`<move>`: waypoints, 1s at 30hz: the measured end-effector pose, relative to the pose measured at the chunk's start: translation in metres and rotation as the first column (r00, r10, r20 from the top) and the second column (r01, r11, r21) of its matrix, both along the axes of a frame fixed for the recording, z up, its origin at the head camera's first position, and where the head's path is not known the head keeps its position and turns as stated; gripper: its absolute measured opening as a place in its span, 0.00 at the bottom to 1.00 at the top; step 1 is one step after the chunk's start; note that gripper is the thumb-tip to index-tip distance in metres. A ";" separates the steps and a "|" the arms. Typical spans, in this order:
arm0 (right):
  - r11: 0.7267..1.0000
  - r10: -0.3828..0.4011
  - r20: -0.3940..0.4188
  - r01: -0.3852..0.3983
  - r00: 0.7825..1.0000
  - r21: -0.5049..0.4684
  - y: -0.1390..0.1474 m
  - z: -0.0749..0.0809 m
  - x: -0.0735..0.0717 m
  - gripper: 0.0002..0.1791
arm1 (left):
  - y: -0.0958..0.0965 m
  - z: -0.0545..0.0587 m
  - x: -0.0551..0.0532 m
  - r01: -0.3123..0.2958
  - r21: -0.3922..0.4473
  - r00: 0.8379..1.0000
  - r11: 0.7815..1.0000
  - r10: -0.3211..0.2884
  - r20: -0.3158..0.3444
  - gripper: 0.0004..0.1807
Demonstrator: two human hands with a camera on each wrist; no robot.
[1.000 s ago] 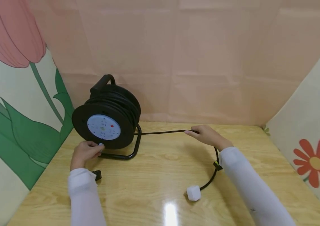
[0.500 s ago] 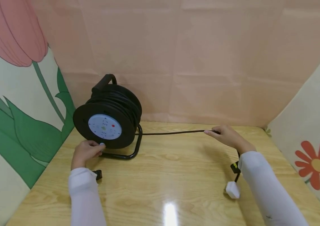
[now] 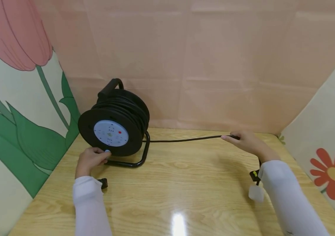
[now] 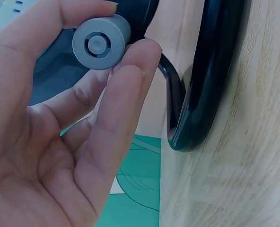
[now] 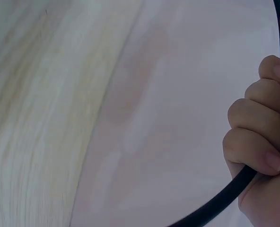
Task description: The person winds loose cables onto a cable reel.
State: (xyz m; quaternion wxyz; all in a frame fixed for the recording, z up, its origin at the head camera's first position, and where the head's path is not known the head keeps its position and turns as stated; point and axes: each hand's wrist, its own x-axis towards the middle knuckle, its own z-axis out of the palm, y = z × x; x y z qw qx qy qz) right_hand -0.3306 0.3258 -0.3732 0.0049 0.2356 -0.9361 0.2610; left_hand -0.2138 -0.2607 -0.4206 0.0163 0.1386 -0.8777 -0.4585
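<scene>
A black cable reel stands at the left of the table, with a pale round socket panel on its face. My left hand pinches a small grey knob at the reel's lower front between thumb and fingers. From the reel's base a black cable runs right, nearly straight. My right hand grips this cable; in the right wrist view its fingers curl round it. Past that hand the cable drops behind the sleeve to a white plug, which looks blurred.
A bent black tube frame carries the reel on the wood-grain table. Behind rises a pink-covered wall. Painted flower panels flank both sides. Small black pieces sit by both cuffs.
My right hand has moved right with the cable, so a longer stretch shows between reel and hand. The plug has shifted right too. My left hand and the reel stay about where they were.
</scene>
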 end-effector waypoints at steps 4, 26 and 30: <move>0.999 -0.047 -0.040 0.046 0.998 -0.029 0.019 0.007 0.008 0.30 | -0.001 0.001 0.001 -0.002 -0.014 1.000 1.000 0.002 0.003 0.22; 0.972 -0.167 -0.181 0.192 0.969 0.133 0.052 -0.011 0.029 0.30 | -0.009 0.003 0.006 -0.042 -0.014 0.999 0.999 0.042 -0.023 0.23; 0.972 -0.192 -0.111 0.205 0.975 0.119 0.055 -0.017 0.030 0.32 | -0.012 0.003 0.006 -0.050 0.000 0.998 0.999 0.050 -0.028 0.25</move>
